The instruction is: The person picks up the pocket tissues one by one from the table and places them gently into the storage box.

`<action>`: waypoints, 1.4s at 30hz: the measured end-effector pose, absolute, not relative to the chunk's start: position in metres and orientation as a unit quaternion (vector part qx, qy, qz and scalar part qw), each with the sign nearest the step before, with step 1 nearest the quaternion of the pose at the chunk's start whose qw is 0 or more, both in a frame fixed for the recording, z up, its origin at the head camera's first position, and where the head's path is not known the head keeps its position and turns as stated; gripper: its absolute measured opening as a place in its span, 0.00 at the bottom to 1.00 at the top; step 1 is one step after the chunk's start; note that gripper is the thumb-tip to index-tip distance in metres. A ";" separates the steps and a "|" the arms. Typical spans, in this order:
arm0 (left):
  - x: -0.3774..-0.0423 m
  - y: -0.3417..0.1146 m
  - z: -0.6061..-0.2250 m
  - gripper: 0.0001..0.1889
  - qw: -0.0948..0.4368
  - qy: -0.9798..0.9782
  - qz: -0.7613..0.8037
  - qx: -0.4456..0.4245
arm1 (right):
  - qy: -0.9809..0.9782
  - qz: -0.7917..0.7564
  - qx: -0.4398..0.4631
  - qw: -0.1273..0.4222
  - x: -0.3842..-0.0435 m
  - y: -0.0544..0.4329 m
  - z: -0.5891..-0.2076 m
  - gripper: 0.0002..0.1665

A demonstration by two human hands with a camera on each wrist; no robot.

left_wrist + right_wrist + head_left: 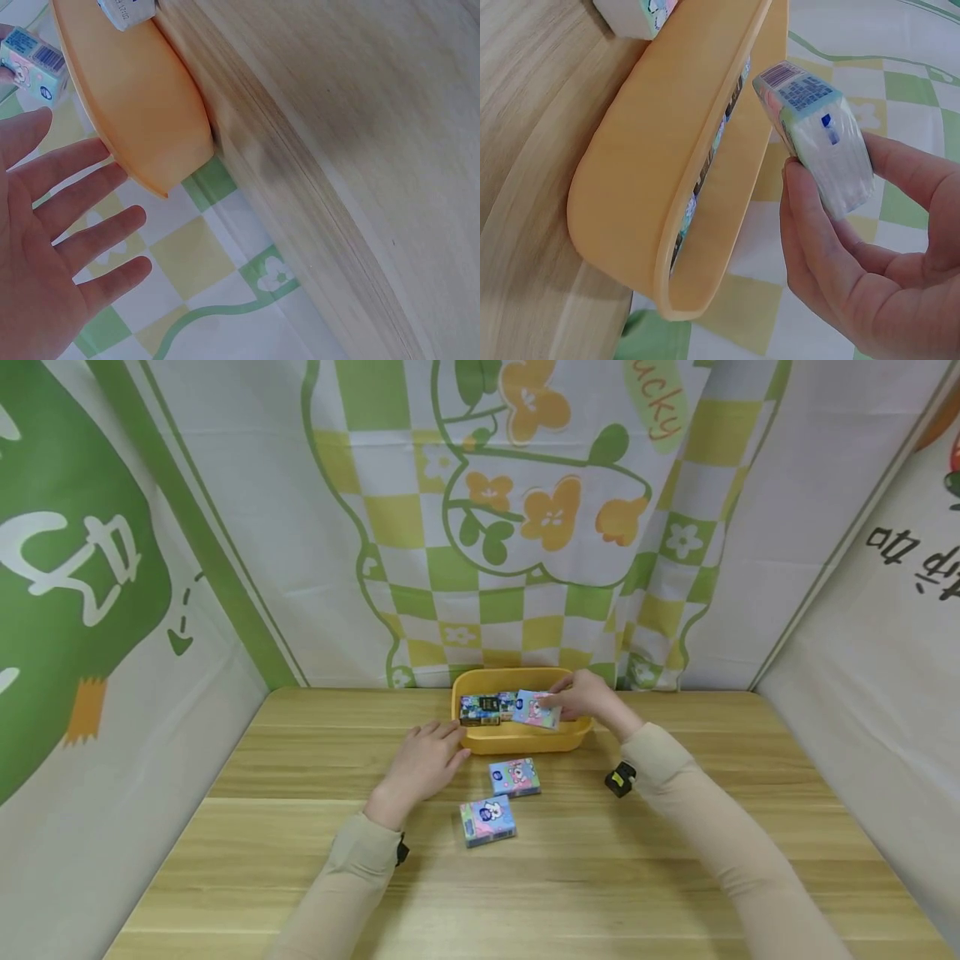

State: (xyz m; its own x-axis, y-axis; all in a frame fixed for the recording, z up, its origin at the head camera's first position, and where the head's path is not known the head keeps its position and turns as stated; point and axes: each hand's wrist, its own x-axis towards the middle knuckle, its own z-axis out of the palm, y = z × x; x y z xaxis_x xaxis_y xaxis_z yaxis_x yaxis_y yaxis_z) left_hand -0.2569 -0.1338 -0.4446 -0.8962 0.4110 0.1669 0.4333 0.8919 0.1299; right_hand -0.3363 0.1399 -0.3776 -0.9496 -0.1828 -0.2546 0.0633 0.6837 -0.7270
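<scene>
My right hand [588, 695] pinches a small tissue pack [536, 709] over the right part of a yellow plastic basket [525, 745]. In the right wrist view, thumb and fingers hold the tissue pack [821, 131] by its sides, above the basket rim. Inside the basket, dark blue-green packs [480, 710] lie toward the left. My left hand [427, 762] is at the basket's front left corner, fingers extended; in the left wrist view the fingertips [94, 150] meet the rim. Two more tissue packs, a nearer one [487, 821] and a farther one [515, 777], lie in front of the basket.
The wooden table [300, 860] runs back to a checked, flower-printed cloth [517, 610] just behind the basket. Printed cloth walls stand at left [202, 693] and right [847, 677]. A black device [620, 779] is at the right cuff.
</scene>
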 end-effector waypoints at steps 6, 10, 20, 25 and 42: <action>-0.257 -0.134 -0.445 0.25 0.072 -0.969 -0.086 -0.219 | 0.904 -0.397 -0.032 0.153 -0.338 0.131 -0.378 0.27; -0.256 -0.134 -0.444 0.24 0.075 -0.968 -0.089 -0.220 | 0.904 -0.397 -0.036 0.153 -0.339 0.126 -0.380 0.26; -0.257 -0.133 -0.444 0.24 0.068 -0.970 -0.087 -0.217 | 0.900 -0.406 -0.030 0.159 -0.343 0.117 -0.387 0.24; -0.256 -0.134 -0.444 0.24 0.070 -0.969 -0.093 -0.217 | 0.904 -0.401 -0.028 0.145 -0.345 0.113 -0.391 0.24; -0.257 -0.134 -0.444 0.25 0.063 -0.971 -0.089 -0.213 | 0.909 -0.382 -0.040 0.161 -0.348 0.100 -0.399 0.23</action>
